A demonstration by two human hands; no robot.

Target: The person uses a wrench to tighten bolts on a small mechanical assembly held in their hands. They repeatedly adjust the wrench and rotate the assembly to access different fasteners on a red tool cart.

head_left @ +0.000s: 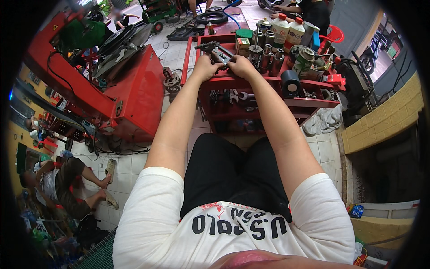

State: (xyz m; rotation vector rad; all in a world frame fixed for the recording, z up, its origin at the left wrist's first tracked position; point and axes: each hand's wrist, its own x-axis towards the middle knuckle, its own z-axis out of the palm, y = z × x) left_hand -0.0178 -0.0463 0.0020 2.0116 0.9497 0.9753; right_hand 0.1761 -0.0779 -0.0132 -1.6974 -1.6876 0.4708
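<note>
A dark metal piece with a lighter silver middle (220, 54) is between my two hands, over the top tray of a red tool cart (216, 84). Its exact kind I cannot make out. My left hand (206, 68) is closed on its near left side, thumb pointing inward. Closed at its right side is my right hand (242, 67), with the fingertips partly hidden. Just beyond the right hand stand a small box with a green top (243, 41), an upright toothed metal part (256, 54) and several steel cylinders (267, 56).
Two white bottles with red caps (281, 28), a green can (305, 58) and a black cylinder (291, 84) crowd the cart's right side. Wrenches (245, 96) lie on its lower shelf. A red machine (134, 89) stands left; a seated person (67, 184) is at lower left.
</note>
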